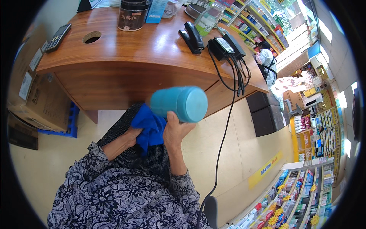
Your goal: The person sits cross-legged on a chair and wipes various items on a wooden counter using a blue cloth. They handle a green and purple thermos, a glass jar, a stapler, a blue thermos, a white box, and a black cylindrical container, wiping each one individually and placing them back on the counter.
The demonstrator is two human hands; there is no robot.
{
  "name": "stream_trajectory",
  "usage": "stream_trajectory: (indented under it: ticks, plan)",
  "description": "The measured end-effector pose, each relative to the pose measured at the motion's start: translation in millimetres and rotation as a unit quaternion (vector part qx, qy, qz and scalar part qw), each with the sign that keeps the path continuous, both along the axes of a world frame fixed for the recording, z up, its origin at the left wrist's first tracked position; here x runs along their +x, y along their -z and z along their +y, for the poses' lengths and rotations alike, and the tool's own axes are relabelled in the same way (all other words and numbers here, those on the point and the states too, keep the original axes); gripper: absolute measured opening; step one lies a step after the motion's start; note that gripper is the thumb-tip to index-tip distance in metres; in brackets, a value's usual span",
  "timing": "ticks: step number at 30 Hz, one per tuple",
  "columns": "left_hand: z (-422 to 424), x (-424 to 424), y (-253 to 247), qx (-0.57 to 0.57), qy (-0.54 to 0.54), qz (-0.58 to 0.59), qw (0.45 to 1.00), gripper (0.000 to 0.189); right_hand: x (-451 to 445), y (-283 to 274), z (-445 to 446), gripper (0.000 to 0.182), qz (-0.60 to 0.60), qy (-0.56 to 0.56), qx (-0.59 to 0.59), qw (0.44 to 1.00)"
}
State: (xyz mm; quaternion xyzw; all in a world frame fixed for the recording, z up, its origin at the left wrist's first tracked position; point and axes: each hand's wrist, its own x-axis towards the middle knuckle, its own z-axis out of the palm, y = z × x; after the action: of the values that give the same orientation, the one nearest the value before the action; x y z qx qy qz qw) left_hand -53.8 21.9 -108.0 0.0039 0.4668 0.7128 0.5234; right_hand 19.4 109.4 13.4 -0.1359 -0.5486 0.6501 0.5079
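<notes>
My right hand grips a teal cylindrical container, which is tilted on its side with one round flat end turned to the right. It is held up in front of the wooden desk's front panel. Over my lap, my left hand holds a bunched blue cloth; the cloth covers most of its fingers. The cloth hangs just below and left of the container, and I cannot tell whether they touch.
On the desktop are a calculator, a dark canister, a black stapler, a glass jug and black adapters with trailing cables. Cardboard boxes stand left. A person is near shelves at upper right.
</notes>
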Motion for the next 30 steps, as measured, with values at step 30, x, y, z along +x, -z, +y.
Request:
stream_trajectory:
  ticks: [30]
  plan:
    - [11.4,5.7,31.7,-0.047,0.057,0.041,0.996,0.036,-202.3,-117.3,90.7,0.094,-0.16,0.084,0.319,0.93]
